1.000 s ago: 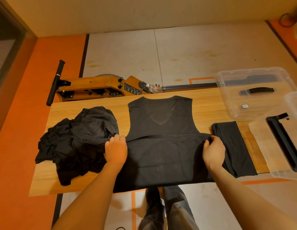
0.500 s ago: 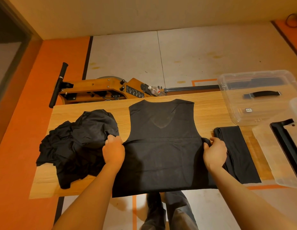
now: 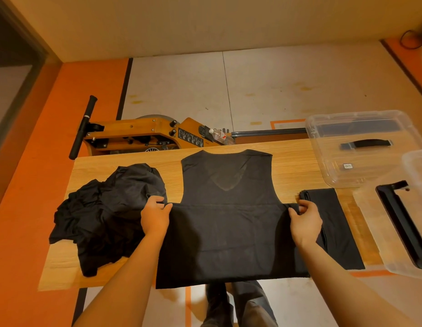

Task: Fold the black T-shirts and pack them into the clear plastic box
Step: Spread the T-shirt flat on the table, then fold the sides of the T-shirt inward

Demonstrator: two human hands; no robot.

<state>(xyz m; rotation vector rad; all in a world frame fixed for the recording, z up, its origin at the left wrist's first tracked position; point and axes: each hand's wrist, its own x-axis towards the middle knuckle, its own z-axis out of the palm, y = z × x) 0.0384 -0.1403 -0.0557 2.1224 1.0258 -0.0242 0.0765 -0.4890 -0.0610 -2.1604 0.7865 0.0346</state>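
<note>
— So, from the left, what lies on your tabletop?

— At the left of the light wooden tabletop [image 3: 290,161] sits a crumpled heap of black T-shirts [image 3: 103,213]. My left hand [image 3: 155,217] is just beside it, its grip pinching the left edge of the flat black T-shirt [image 3: 229,223] spread in the middle.

— How does that shirt lie?

— Its neck points away from me, sleeves tucked in, and its hem hangs over the near edge of the tabletop.

— And your right hand?

— My right hand [image 3: 305,220] pinches the shirt's right edge, fingers curled on the cloth. Just beside it lies a folded black T-shirt [image 3: 335,227], a long rectangle. Farther right are the clear plastic box [image 3: 361,149] and a clear plastic lid with a black handle [image 3: 403,227].
</note>
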